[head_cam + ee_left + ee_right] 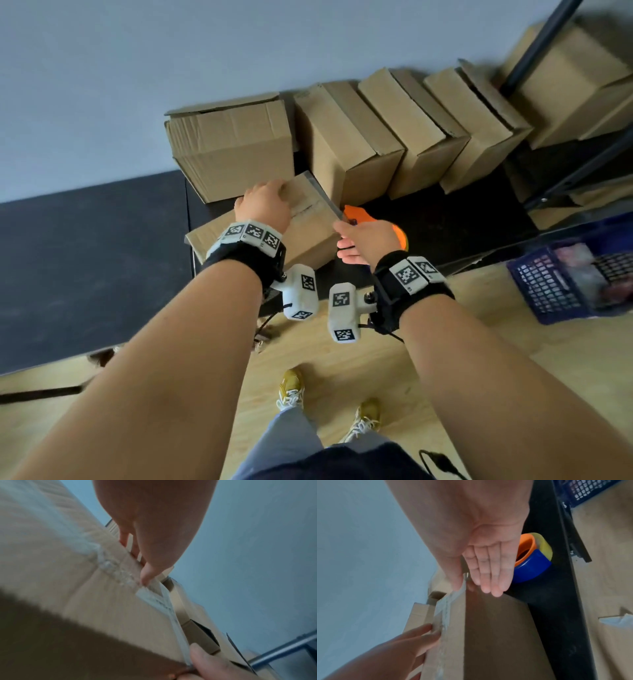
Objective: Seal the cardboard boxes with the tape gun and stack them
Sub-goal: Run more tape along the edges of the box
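Note:
A cardboard box lies on the black table, with a strip of clear tape running along its top seam. My left hand rests on the box top with straight fingers, and its thumb presses the tape down. At the box's right corner my right hand pinches the loose tape end between thumb and forefinger, its other fingers held straight. The orange and blue tape gun stands on the table just behind that hand, held by neither hand.
A row of cardboard boxes stands along the wall behind, the leftmost with a raised flap. A blue mesh basket sits on the floor at right. A dark metal rack with more boxes rises at the far right.

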Available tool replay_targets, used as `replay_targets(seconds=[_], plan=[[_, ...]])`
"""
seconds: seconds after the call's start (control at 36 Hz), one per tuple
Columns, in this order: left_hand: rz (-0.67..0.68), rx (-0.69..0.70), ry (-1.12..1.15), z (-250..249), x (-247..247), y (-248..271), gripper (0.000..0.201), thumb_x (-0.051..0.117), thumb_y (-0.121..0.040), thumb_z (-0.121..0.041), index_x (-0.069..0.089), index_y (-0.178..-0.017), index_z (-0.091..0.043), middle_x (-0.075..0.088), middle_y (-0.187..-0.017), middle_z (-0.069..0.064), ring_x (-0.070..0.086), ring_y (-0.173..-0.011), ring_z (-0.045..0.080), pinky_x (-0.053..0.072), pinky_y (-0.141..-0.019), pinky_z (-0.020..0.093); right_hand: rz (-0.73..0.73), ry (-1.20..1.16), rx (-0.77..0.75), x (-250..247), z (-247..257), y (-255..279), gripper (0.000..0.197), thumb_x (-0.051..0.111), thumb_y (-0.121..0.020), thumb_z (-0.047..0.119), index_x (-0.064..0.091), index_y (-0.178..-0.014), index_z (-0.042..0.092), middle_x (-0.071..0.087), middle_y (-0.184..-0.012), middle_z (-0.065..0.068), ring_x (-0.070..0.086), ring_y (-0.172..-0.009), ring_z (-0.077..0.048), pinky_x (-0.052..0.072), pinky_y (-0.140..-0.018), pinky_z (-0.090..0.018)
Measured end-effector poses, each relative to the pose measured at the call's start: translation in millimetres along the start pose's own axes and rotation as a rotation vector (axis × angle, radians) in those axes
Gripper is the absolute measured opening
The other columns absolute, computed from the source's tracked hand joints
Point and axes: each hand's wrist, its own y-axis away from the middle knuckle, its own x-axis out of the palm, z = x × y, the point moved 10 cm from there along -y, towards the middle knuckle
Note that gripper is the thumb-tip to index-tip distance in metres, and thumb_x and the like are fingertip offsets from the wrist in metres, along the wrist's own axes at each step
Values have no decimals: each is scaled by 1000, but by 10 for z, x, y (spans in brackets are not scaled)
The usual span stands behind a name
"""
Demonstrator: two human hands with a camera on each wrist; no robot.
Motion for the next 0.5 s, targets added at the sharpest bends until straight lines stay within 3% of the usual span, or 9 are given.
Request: replay_targets(seconds=[0.03, 0.06, 0.11, 0.17, 0.19, 0.28, 0.33, 0.42, 0.5], plan=[[7, -15, 1, 36, -10, -4, 44, 45, -93, -20, 48, -136, -29, 54, -132, 7, 49, -122, 30, 36, -105, 44, 0, 3, -5, 39, 18, 20, 24, 41, -106, 11, 57, -93, 0, 40, -145, -37, 28, -141, -48, 25, -118, -48], [8, -34, -2, 72, -24, -1, 40, 44, -93, -22, 51, -132, -26, 57, -127, 8, 52, -117, 31, 41, -100, 44, -28, -1, -28, 51, 50, 18, 20, 46, -104, 9, 57, -89, 0, 42, -142, -38, 39, -136, -49, 32, -116, -50], [14, -79, -15, 151, -55, 30, 32, 42, -93, -26, 55, -121, -17, 61, -118, 12, 57, -106, 35, 47, -88, 43, -189, 76, -129, -39, 136, -30, 20, 62, -96, 14, 63, -88, -4, 66, -115, -33, 66, -109, -45, 51, -101, -51], [45, -136, -31, 257, -67, 58, 30, 40, -93, -22, 54, -117, -10, 61, -112, 15, 58, -102, 35, 46, -78, 39, -282, 186, -215, -61, 237, -79, 21, 68, -91, 20, 67, -79, 2, 73, -97, -22, 70, -96, -36, 54, -94, -50], [71, -159, -37, 306, -65, 66, 29, 40, -92, -19, 54, -115, -8, 61, -111, 16, 58, -100, 35, 45, -75, 37, -308, 233, -245, -54, 298, -73, 19, 68, -91, 22, 70, -81, 5, 74, -97, -17, 69, -97, -34, 54, -95, -49], [124, -189, -21, 398, -89, 72, 19, 44, -91, -13, 53, -104, -4, 63, -106, 17, 57, -86, 31, 41, -68, 34, -351, 384, -293, -30, 479, -9, 25, 64, -95, 24, 72, -110, 6, 72, -108, -10, 66, -105, -29, 50, -98, -38], [92, -190, 45, 451, -140, 37, 21, 47, -90, -11, 50, -110, -3, 60, -109, 16, 56, -87, 30, 41, -68, 35, -370, 447, -320, -12, 571, -27, 30, 62, -96, 24, 69, -121, 8, 69, -121, -8, 62, -115, -26, 45, -98, -33], [-62, 18, 121, 338, -259, -44, 28, 58, -87, -7, 51, -114, -12, 51, -118, 8, 54, -103, 27, 41, -78, 31, -405, 499, -350, 26, 678, -75, 28, 64, -95, 22, 66, -121, 11, 67, -124, -7, 60, -118, -26, 43, -98, -32], [-121, 271, 86, 128, -234, -65, 26, 57, -88, -5, 58, -110, -20, 52, -116, -2, 47, -108, 19, 37, -83, 27, -450, 493, -401, 26, 745, -95, 19, 64, -93, 13, 60, -111, 15, 64, -112, -2, 61, -106, -22, 43, -83, -28]])
